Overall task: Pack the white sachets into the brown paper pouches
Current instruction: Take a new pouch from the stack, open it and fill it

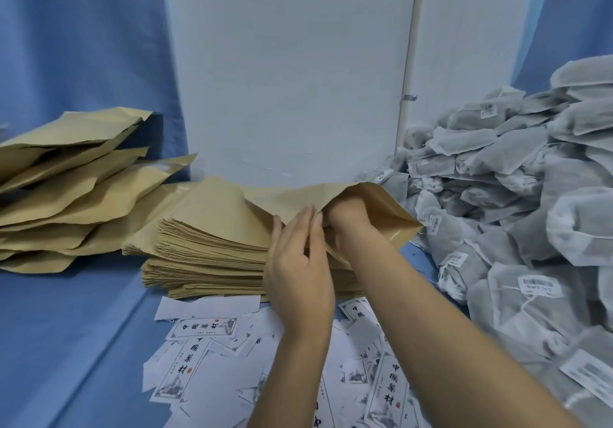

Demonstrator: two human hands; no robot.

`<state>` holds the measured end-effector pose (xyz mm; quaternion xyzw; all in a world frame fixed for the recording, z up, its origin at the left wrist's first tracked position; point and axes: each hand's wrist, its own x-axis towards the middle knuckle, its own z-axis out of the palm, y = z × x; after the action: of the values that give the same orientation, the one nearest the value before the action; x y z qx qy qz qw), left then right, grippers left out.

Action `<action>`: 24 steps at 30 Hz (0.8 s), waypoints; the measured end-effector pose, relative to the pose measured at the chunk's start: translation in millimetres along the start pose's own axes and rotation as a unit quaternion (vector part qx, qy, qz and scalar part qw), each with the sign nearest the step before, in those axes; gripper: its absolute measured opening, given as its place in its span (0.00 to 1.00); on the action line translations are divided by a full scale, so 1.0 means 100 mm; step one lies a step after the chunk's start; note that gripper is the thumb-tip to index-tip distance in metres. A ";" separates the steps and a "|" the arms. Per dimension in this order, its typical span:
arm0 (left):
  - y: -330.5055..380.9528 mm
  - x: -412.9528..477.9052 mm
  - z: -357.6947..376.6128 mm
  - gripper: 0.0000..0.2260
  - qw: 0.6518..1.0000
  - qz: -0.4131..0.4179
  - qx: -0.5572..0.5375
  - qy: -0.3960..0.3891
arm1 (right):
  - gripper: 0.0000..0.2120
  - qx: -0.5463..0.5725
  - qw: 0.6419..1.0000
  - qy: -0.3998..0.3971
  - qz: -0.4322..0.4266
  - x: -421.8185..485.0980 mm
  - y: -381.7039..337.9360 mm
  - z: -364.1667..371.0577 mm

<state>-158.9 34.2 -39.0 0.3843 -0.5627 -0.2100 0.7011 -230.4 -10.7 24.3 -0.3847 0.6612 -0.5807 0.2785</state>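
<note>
Brown paper pouch (388, 205) sits atop the flat stack (212, 248), mouth open. Your left hand (298, 261) lies straight-fingered on its lip. Your right hand (348, 217) is buried inside, grip unreadable. Forcing deeper may split a seam.

Two arms show, bare right to the frame edge: the left forearm (288, 378) at 6 o'clock, the broader right forearm (431, 311) at 5 o'clock. The left hand (298, 271) has slim fingers (306, 228) with short, plain nails. Only the back and wrist of the right hand (348, 218) show.
</note>
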 end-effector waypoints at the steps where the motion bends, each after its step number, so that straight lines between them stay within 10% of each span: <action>1: 0.00 0.00 0.00 0.11 1.000 -0.006 0.001 -0.001 | 0.10 -0.056 0.998 -0.018 -0.008 0.02 -0.04 0.01; 5: -0.01 0.06 -0.05 0.11 1.000 -0.023 -0.004 -0.005 | 0.05 -0.203 0.975 -0.084 -0.039 -0.03 0.00 0.02; 8: -0.01 0.10 -0.06 0.11 0.999 -0.033 -0.015 -0.014 | 0.20 -0.113 0.993 -0.025 -0.003 -0.11 0.12 -0.06; 12: 0.00 0.08 -0.06 0.11 0.999 -0.037 -0.015 -0.006 | 0.16 0.019 0.999 0.004 -0.029 -0.11 0.16 -0.06; 20: 0.02 -0.02 0.02 0.10 0.999 -0.042 0.002 -0.026 | 0.15 -0.189 0.981 -0.005 -0.051 0.04 0.19 -0.03; 24: -0.01 0.01 0.02 0.12 0.995 -0.033 -0.016 -0.094 | 0.08 -0.091 0.984 0.110 -0.106 -0.12 0.28 -0.17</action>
<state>-160.3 32.1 -39.4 0.3699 -0.6094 -0.2771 0.6442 -243.1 9.8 -0.9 -0.4103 0.6935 -0.5830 0.1044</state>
